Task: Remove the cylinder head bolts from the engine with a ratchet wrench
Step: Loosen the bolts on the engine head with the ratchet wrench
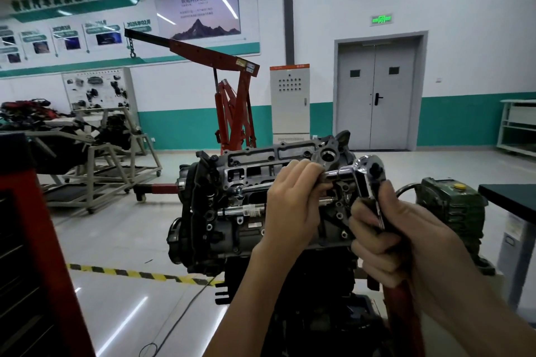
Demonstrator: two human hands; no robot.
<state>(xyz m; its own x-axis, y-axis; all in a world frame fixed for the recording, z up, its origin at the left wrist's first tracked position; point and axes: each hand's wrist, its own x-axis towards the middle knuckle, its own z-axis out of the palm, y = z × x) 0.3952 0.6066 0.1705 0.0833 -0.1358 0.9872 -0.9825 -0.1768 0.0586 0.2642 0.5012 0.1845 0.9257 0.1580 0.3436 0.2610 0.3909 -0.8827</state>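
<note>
Chrome ratchet wrench (369, 169) with a red-sleeved handle is at the near right end of the grey cast-metal engine (246, 229). Its round head is up top and the handle runs down toward the camera. Right hand (388, 243) grasps the handle, fingers clenched round the chrome shank just above the red sleeve. Chrome extension bar (338, 174) runs level from the ratchet head leftward across the engine's upper face. Left hand (293, 209) wraps it, fingers curled over the bar from above. Socket end and cylinder head bolt are hidden behind the left hand, so cannot tell which bolt hole.

Engine is mid-frame on a dark stand, with open bolt holes and ports on the face toward the camera. Green cast gearbox (452, 209) with a yellow cap sits just right of the engine, behind the right hand.

Red tool cabinet (43, 226) is at the left edge with dark drawer fronts, contents not visible. Grey metal frame cart (91, 177) far left holds dark engine parts. Red engine hoist (236, 107) stands behind the engine. Grey electrical cabinet (290, 101) is against the wall, door closed. White shelf unit (516, 127) is far right, contents too dim to tell. Dark-topped table (510, 197) is at the right edge. Yellow-black hazard tape (139, 273) lies on the glossy floor.
</note>
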